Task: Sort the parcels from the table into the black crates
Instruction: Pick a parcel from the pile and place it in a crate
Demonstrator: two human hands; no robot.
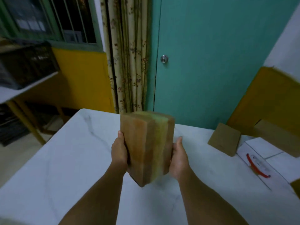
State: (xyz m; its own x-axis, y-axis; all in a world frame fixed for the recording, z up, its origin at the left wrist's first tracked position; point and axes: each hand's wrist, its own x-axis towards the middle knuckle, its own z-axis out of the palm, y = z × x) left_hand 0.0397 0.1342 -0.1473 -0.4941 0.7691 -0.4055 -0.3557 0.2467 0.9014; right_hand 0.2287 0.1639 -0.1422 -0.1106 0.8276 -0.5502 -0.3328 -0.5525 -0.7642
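Brown cardboard parcel (146, 147) held above the white counter (65, 159), left hand (119, 151) and right hand (178, 157) gripping its sides, fingers hidden behind it, one black crate (27, 65) far left of it, one smaller cardboard parcel (224, 139) right.

matt brown cardboard parcel (146, 146), smooth marbled white table (65, 159), black plastic crate (27, 65)

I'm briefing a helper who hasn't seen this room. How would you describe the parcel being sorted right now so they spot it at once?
Start at the white marble-patterned table in front of the teal door. Above its middle, the left hand and right hand hold a tall brown cardboard parcel between them. Unlike the small brown box resting at the table's right, it is lifted and taped lengthwise.
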